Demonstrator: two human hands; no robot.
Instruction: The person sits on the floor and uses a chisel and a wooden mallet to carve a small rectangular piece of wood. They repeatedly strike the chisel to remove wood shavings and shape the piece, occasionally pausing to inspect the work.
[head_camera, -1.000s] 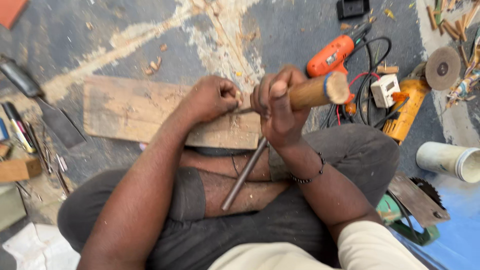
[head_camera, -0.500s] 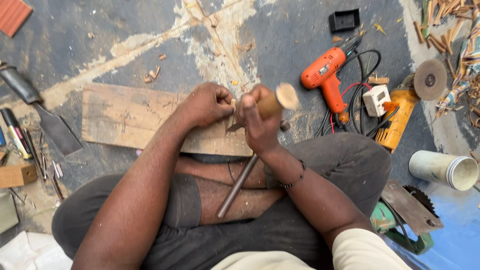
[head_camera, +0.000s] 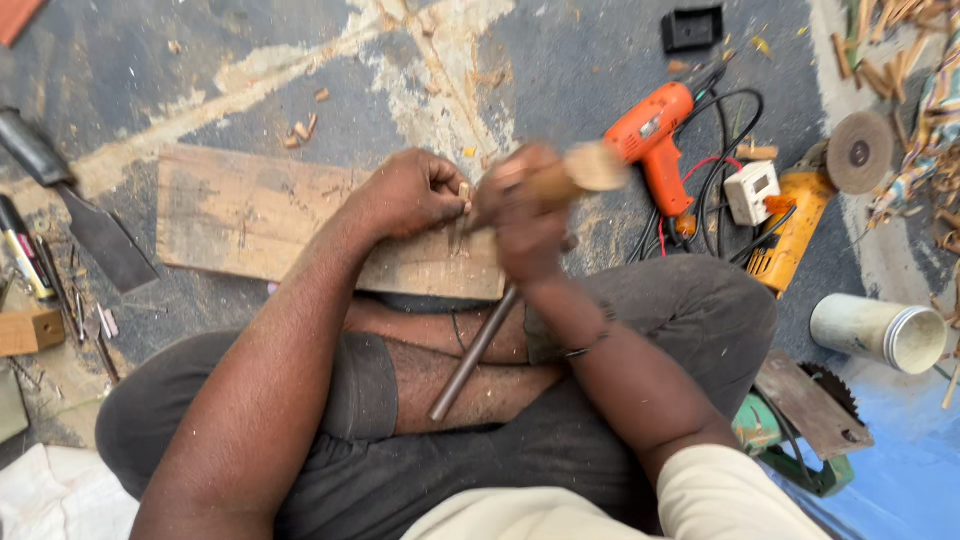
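Concrete floor (head_camera: 300, 60), blurred right hand (head_camera: 525, 215), mallet (head_camera: 580, 172)

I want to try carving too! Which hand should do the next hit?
Probably the right hand: it grips the mallet, raised beside the left hand, which pinches a small tool on the plank.

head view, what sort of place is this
Most likely an informal woodworking spot set up on a bare concrete floor. A person sits working a wooden plank with a wooden mallet, while an orange power drill, a wide chisel and wood chips lie around.
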